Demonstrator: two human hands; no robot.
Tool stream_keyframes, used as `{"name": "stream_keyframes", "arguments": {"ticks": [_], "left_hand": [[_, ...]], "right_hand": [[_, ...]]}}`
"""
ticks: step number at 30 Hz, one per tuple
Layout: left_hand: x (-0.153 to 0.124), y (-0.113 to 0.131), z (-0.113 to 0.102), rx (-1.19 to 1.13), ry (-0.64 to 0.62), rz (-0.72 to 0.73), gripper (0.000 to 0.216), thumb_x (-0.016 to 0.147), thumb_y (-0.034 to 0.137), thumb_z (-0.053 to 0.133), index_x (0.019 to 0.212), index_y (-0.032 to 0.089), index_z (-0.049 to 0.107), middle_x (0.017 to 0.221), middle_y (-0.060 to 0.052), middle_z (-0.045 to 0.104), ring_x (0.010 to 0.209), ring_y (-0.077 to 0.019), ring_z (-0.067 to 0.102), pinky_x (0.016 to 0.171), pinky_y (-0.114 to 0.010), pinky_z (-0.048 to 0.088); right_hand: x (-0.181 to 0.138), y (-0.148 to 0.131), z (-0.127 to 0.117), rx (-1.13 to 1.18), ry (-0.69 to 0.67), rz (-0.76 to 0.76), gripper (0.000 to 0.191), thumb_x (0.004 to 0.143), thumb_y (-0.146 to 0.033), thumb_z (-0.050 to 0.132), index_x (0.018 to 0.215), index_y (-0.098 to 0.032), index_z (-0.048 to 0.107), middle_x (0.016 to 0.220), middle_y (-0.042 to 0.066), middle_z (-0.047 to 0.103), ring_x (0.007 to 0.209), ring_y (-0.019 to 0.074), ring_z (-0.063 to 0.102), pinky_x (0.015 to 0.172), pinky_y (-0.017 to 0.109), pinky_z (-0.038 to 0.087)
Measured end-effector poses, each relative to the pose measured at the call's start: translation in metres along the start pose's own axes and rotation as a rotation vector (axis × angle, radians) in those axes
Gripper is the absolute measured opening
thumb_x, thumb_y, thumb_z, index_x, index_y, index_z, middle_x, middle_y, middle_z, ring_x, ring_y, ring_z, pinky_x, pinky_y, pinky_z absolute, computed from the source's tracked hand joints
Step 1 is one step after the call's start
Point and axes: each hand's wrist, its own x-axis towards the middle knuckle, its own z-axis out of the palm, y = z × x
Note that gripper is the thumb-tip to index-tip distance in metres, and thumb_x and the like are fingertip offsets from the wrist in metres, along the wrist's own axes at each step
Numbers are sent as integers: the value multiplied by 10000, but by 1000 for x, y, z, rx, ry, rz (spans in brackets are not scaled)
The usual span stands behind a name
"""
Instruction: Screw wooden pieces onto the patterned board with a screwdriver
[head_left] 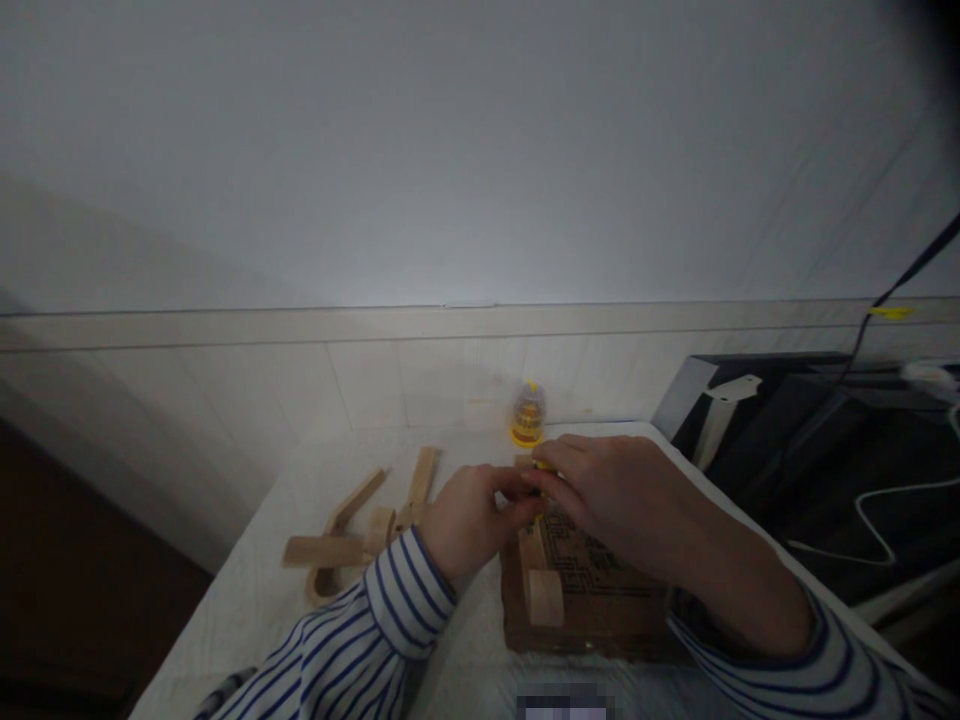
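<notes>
Over a brown board with dark printed lines [622,600], my two hands meet, fingertips almost touching. Closed fingers of my right hand [611,495] pinch a small yellow and black tool [544,465], mostly hidden; its exact kind does not show. My left hand [472,515] is closed too, thumb and forefinger pinched at the far end of a pale wooden piece [532,550]. What lies between those fingertips is hidden. The wooden piece rests along the board's left side, with a rounded block [545,598] at its near end.
Left of my hands lies an assembly of pale wooden parts [352,545] on the white-covered table [300,500]. A clear container with a yellow base [528,415] stands near the wall. Black panels [847,450] and a white cable [862,515] are at right.
</notes>
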Motion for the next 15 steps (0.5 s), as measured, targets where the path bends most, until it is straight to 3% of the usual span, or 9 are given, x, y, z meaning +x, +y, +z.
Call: {"name": "stream_keyframes", "arguments": {"ticks": [4, 10, 15], "left_hand": [[0, 2, 2, 79, 90, -79, 208, 749, 363, 631, 799, 172, 700, 715, -26, 696, 597, -147, 595, 551, -234, 416], [0, 2, 2, 90, 77, -62, 197, 769, 335, 611, 742, 160, 696, 676, -29, 693, 561, -141, 591, 527, -229, 409], [0, 4, 0, 51, 74, -4, 171, 779, 305, 607, 742, 168, 702, 687, -21, 700, 570, -133, 593, 547, -222, 417]], "right_hand": [[0, 1, 0, -1, -6, 9, 197, 874, -280, 454, 772, -179, 590, 710, 35, 658, 613, 182, 600, 497, 276, 322], [1, 4, -3, 90, -13, -4, 217, 877, -340, 453, 809, -190, 594, 740, 25, 657, 647, 175, 602, 547, 280, 365], [-1, 6, -5, 223, -27, -54, 148, 859, -209, 462, 901, -199, 603, 789, 17, 659, 726, 163, 610, 637, 276, 407]]}}
